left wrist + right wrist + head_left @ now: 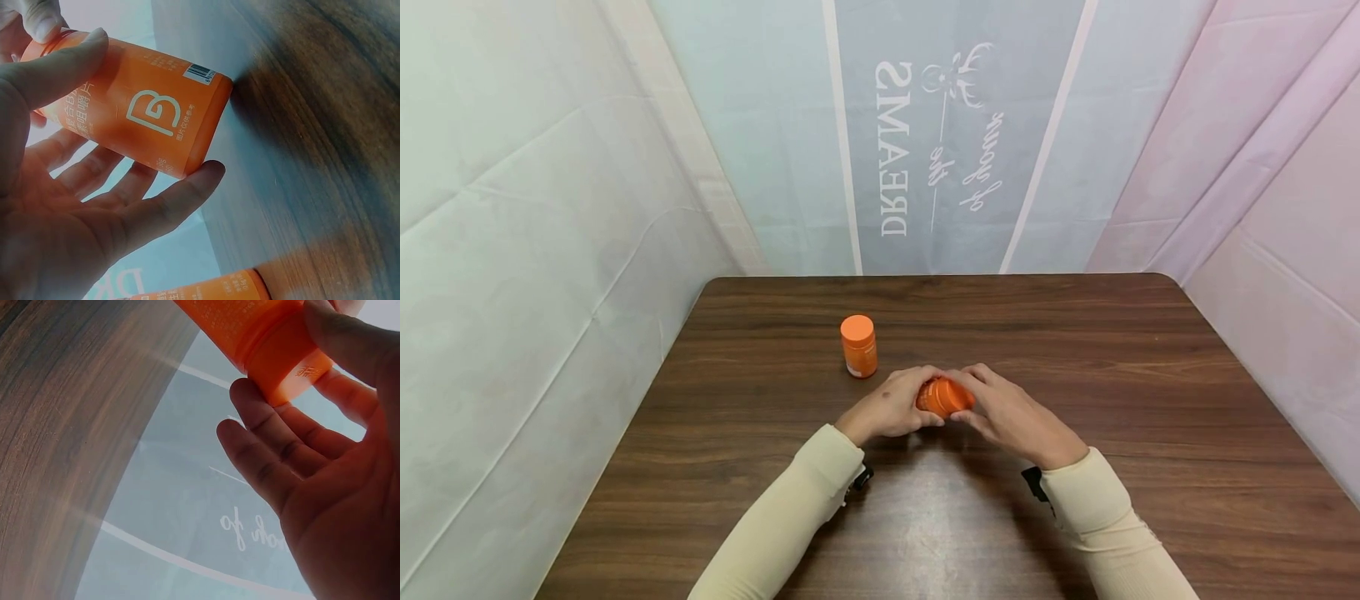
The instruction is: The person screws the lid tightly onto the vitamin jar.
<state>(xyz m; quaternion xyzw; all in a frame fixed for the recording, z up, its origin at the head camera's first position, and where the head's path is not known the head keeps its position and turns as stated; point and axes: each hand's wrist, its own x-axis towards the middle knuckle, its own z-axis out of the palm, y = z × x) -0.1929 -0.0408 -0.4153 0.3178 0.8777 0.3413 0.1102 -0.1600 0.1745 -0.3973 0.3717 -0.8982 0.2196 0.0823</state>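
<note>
Both hands are on one orange pill bottle, which is tilted over with its cap toward the right. My left hand grips the body, thumb on one side and fingers on the other. White lettering, a large "B" logo and a barcode show on the bottle in the left wrist view. Around the orange cap, the thumb and fingers of my right hand are curled. A second orange bottle stands upright with its cap on, beyond and left of the hands.
The dark wooden table has a far edge that meets a hanging printed cloth. Pale cloth walls rise at the left and right sides.
</note>
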